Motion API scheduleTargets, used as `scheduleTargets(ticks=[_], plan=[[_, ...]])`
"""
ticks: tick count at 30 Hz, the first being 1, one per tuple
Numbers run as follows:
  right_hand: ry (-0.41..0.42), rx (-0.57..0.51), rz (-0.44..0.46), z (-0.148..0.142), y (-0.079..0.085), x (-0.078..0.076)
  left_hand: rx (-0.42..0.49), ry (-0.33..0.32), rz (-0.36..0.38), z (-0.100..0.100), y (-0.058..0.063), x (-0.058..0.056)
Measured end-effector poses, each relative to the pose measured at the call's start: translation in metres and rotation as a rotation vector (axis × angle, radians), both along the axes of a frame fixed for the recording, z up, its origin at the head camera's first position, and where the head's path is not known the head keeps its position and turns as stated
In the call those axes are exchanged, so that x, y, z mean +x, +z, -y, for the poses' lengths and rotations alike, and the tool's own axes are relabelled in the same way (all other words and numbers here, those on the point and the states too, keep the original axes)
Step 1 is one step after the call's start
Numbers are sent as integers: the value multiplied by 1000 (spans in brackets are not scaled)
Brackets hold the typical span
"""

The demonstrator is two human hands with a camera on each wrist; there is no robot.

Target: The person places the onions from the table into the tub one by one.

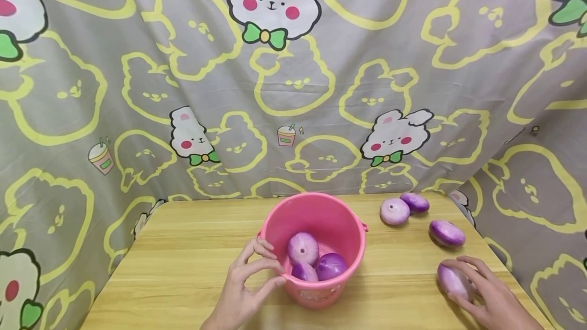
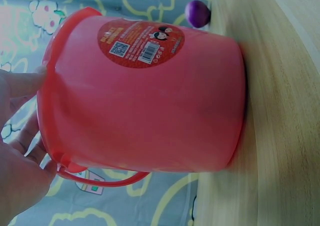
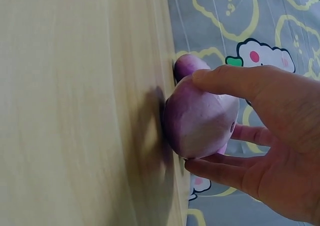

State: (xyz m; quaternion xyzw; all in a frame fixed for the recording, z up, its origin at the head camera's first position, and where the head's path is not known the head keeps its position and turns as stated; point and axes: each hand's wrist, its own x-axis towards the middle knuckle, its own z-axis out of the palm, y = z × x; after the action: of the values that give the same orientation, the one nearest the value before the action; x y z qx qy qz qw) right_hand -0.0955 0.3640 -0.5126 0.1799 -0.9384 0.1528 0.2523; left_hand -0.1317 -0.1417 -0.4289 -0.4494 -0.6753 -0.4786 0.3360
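On the bench [image 1: 183, 248] stands a pink bucket [image 1: 337, 218]. The left hand [image 1: 243, 284] pinches its near-left rim, apparently steadying it; at near right, the right hand [image 1: 492, 294] grips a purple onion [image 1: 453, 281], likely against rolling. Three onions [image 1: 303, 249] sit inside, three others [image 1: 447, 233] far right.

Curtained-off nook, cartoon-print cloth [image 1: 284, 167], wood-grain table [image 1: 192, 248]

Bucket [image 1: 316, 218]'s about midway between the worktop [image 1: 183, 253]'s left and right edges, three onions [image 1: 303, 249] inside, left fingers [image 1: 263, 265] at its left rim. Two more onions [image 1: 394, 212] sit near the back right corner, another onion [image 1: 447, 233] in front of those by the right edge, then the frontmost onion [image 1: 451, 281] between the right fingers [image 1: 468, 273]. Hanging cloth [image 1: 298, 90]'s behind it all.
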Motion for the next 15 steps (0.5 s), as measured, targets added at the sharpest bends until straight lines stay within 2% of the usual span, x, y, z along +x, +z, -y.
scheduleTargets(ticks=[5, 15], plan=[[-19, 4, 18, 2, 5, 0, 1, 2, -4, 0, -1, -1], [-7, -34, 8, 9, 18, -1, 5, -5, -5, 0, -2, -1]])
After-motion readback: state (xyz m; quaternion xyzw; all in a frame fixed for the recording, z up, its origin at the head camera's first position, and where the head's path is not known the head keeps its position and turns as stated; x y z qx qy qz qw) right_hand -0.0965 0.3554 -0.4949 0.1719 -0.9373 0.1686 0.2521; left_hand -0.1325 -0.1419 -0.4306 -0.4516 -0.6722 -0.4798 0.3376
